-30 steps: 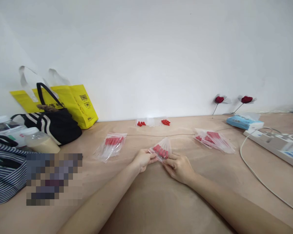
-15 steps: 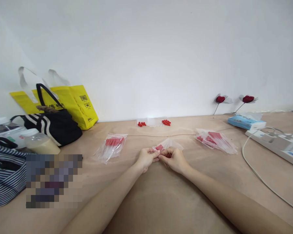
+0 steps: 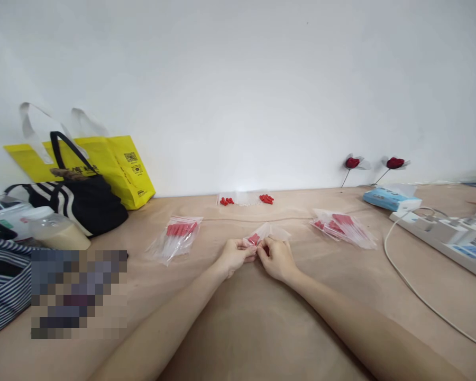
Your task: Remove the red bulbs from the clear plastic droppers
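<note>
Fingers of left hand (image 3: pixel 236 257) and right hand (image 3: pixel 277 259) pinch the lower edge of the bag (image 3: pixel 270 229), just below frame centre. Film appears light, limp, slippery; best held along that edge, clear of red pieces (image 3: pixel 254 239).

Yellow bag (image 3: pixel 129 180) behind black bag (image 3: pixel 99 206), striped bag (image 3: pixel 6 299), red flowers (image 3: pixel 352 163), blue tissue pack (image 3: pixel 388 200), white power strip (image 3: pixel 442 239)

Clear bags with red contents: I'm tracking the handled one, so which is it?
The middle bag, held between both hands; the left bag and right bags lie untouched.
</note>
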{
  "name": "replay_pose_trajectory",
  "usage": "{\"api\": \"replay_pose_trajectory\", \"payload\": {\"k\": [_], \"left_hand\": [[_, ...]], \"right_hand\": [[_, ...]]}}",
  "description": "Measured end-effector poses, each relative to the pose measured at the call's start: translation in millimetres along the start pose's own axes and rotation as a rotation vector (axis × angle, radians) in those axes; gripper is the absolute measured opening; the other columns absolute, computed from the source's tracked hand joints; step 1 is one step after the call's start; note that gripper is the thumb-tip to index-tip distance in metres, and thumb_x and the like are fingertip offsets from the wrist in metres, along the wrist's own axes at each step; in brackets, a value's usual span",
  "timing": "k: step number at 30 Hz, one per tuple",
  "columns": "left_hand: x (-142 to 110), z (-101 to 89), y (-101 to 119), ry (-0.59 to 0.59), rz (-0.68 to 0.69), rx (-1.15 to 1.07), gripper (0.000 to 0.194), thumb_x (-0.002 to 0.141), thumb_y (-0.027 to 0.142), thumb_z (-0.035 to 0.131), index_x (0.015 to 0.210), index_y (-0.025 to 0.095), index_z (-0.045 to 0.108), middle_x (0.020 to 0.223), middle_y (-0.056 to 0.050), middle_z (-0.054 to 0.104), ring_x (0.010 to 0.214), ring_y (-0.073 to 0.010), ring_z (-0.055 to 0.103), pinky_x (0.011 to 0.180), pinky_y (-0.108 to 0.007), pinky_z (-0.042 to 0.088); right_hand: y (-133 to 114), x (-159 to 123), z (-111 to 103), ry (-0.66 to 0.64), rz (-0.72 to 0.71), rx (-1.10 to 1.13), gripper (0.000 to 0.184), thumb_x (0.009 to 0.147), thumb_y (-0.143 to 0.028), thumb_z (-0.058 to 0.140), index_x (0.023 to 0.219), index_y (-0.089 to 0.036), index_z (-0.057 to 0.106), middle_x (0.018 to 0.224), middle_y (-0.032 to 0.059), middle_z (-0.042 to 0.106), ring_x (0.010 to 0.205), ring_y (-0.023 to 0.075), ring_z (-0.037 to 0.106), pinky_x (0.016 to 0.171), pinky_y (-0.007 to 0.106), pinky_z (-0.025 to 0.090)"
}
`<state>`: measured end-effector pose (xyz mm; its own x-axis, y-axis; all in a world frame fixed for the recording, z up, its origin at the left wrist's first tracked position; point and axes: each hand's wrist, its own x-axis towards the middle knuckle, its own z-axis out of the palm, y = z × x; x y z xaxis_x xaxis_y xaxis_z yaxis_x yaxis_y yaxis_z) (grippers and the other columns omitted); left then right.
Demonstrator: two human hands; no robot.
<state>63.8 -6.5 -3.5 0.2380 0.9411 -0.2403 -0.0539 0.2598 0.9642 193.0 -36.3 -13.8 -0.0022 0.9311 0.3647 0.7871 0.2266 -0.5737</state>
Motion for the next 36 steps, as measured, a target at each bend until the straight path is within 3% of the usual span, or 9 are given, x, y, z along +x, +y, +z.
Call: {"api": "replay_pose_trajectory", "payload": {"k": [5, 14, 20, 23, 25, 27, 29, 31, 36], "left_hand": [[0, 0.9, 2, -0.013, 0.000, 0.046, 0.027, 0.047, 0.024, 0.078, 0.061, 0.008, 0.062, 0.055, -0.001, 0.061, 0.052, -0.0076, 0.057, 0.056, -0.020, 0.049], [-6, 5.6, 0, -0.004, 0.056, 0.170, 0.020, 0.057, 0.015, 0.070, 0.073, 0.009, 0.059, 0.058, 0.001, 0.058, 0.052, -0.0068, 0.054, 0.055, -0.020, 0.048], [-6, -12.6, 10, 0.000, 0.088, 0.415, 0.049, 0.068, 0.021, 0.054, 0.113, 0.014, 0.039, 0.068, 0.001, 0.056, 0.046, -0.0108, 0.053, 0.047, -0.026, 0.047], [-4, -31.8, 20, -0.070, 0.265, 0.619, 0.053, 0.062, 0.008, 0.046, 0.113, 0.019, 0.044, 0.101, -0.007, 0.055, 0.087, -0.0190, 0.057, 0.077, -0.036, 0.046], [-3, -42.6, 23, -0.207, 0.483, 0.892, 0.058, 0.059, 0.003, 0.043, 0.113, 0.023, 0.049, 0.126, -0.005, 0.042, 0.117, -0.0222, 0.037, 0.098, -0.041, 0.029], [-3, -49.5, 23, -0.362, 0.626, 1.158, 0.061, 0.062, 0.002, 0.040, 0.118, 0.027, 0.047, 0.134, -0.002, 0.034, 0.126, -0.0216, 0.024, 0.104, -0.045, 0.011], [-3, -51.8, 20, -0.412, 0.649, 1.277, 0.058, 0.069, 0.006, 0.039, 0.122, 0.028, 0.042, 0.132, -0.002, 0.039, 0.124, -0.0208, 0.028, 0.104, -0.050, 0.004], [-5, -50.9, 16, -0.374, 0.682, 1.306, 0.049, 0.074, 0.015, 0.044, 0.122, 0.026, 0.042, 0.125, -0.004, 0.045, 0.119, -0.0216, 0.035, 0.103, -0.052, 0.003], [-11, -44.2, 12, -0.307, 0.746, 1.213, 0.038, 0.080, 0.036, 0.046, 0.114, 0.020, 0.051, 0.111, -0.007, 0.053, 0.104, -0.0195, 0.047, 0.094, -0.035, 0.034]], "right_hand": [[-3, -2, 1, 0.019, -0.034, -0.053, 0.014, 0.077, -0.019, 0.044, 0.067, -0.017, 0.053, 0.070, 0.0013, 0.057, 0.068, 0.0135, 0.049, 0.063, 0.026, 0.025], [14, 7, 7, 0.068, 0.018, 0.016, 0.015, 0.081, -0.022, 0.039, 0.070, -0.018, 0.049, 0.066, 0.0031, 0.056, 0.062, 0.0152, 0.049, 0.058, 0.026, 0.030], [14, 4, -4, 0.010, -0.368, -0.003, 0.014, 0.083, -0.017, 0.037, 0.076, -0.019, 0.050, 0.080, 0.0045, 0.055, 0.075, 0.0157, 0.048, 0.067, 0.027, 0.034], [17, 3, -11, -0.104, -0.568, 0.067, 0.017, 0.082, -0.011, 0.035, 0.079, -0.019, 0.049, 0.081, 0.0042, 0.053, 0.074, 0.0139, 0.048, 0.065, 0.024, 0.036], [20, 3, -16, -0.161, -0.653, 0.068, 0.021, 0.080, -0.006, 0.034, 0.082, -0.019, 0.050, 0.083, 0.0043, 0.054, 0.076, 0.0139, 0.048, 0.067, 0.024, 0.037], [25, 3, -22, -0.185, -0.684, 0.023, 0.022, 0.079, -0.004, 0.034, 0.083, -0.019, 0.050, 0.085, 0.0045, 0.055, 0.078, 0.0145, 0.049, 0.070, 0.025, 0.037], [31, 3, -25, -0.169, -0.651, -0.043, 0.019, 0.079, -0.007, 0.036, 0.081, -0.019, 0.051, 0.083, 0.0046, 0.056, 0.078, 0.0155, 0.049, 0.072, 0.028, 0.036], [38, 5, -26, -0.115, -0.545, -0.055, 0.014, 0.078, -0.010, 0.040, 0.079, -0.019, 0.051, 0.081, 0.0044, 0.057, 0.077, 0.0160, 0.050, 0.072, 0.029, 0.036], [49, 10, -19, -0.004, -0.156, 0.157, 0.001, 0.069, -0.016, 0.052, 0.069, -0.017, 0.052, 0.067, 0.0010, 0.056, 0.061, 0.0131, 0.049, 0.057, 0.024, 0.038]]}}
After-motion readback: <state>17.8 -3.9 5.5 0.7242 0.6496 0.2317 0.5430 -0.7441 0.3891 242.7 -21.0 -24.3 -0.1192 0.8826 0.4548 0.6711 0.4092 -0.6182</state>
